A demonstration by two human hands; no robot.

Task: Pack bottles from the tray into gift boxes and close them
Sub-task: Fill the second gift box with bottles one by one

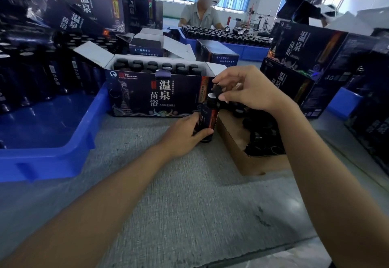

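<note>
A dark bottle (208, 118) with a red label stands upright on the grey table, just right of the open gift box (155, 95). My left hand (183, 135) grips the bottle's lower body. My right hand (246, 91) pinches a black cap (216, 90) held tilted just above the bottle's white neck. The gift box holds several capped bottles (155, 65) in rows, and its lid flaps stand open.
A blue tray (48, 141) with several bottles sits at the left. A cardboard box (242, 154) of black caps lies at the right. Stacked gift boxes (305, 61) rise at right and far left. Another person sits across at a second blue tray.
</note>
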